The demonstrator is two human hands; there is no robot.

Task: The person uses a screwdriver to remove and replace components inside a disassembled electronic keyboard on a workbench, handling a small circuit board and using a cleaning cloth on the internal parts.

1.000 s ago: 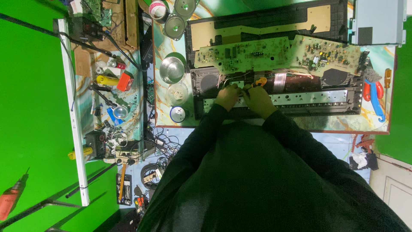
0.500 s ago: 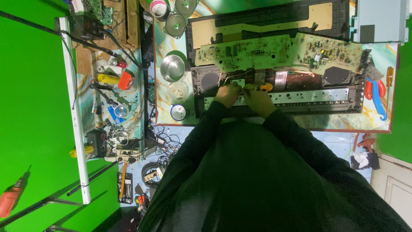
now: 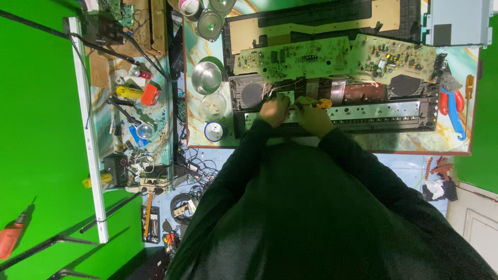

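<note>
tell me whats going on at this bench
A person in a dark long-sleeved top leans over an opened black electronic keyboard case on a marbled table. The left hand rests on a small green board piece, and the right hand grips an orange-handled tool beside it. Long green circuit boards lie folded back above the hands. A round metal bowl and red-and-blue pliers sit to either side.

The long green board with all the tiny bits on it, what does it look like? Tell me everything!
The long green board is a thin, flat circuit board, pale green and dotted with many tiny dark and shiny parts. It lies flat across the top of the opened black machine on the table, stretching sideways. Thin wires run from its lower edge. Neither hand touches it; both work just below it.
</note>
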